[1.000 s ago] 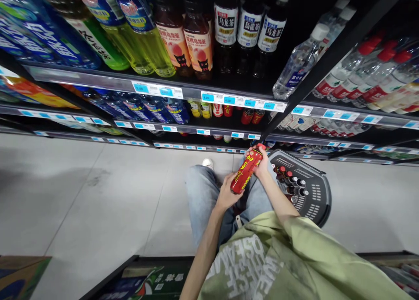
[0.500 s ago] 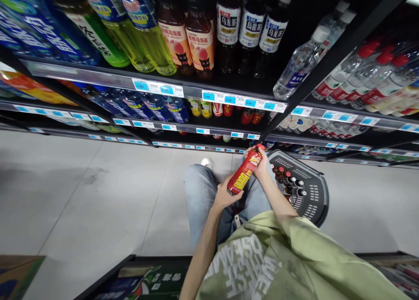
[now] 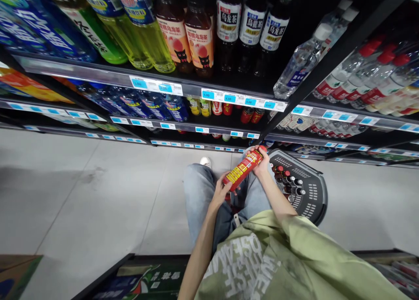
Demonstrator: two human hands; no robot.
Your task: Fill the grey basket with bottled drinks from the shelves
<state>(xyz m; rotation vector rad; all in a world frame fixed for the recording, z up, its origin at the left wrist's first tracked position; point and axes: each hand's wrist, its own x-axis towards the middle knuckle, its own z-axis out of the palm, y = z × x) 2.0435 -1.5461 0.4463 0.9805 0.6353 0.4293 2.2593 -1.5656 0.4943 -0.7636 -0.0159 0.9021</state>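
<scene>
A red drink bottle with yellow print and a red cap lies tilted between my two hands, above my knees. My left hand grips its base end, fingers around the lower sides. Near the cap, my right hand is closed around the upper part. Close by my right forearm, on the floor, stands a dark grey shopping basket. Inside it are several bottles with red and white caps; my right arm hides part of the basket.
In front runs a drink shelf with price tags, holding several tea bottles and a clear water bottle. A black upright divides it. Behind me are green cartons; a cardboard box sits at lower left.
The red bottle has turned about its length, showing a different side of its label. My left-hand fingers have shifted at its base. The view has moved slightly.
</scene>
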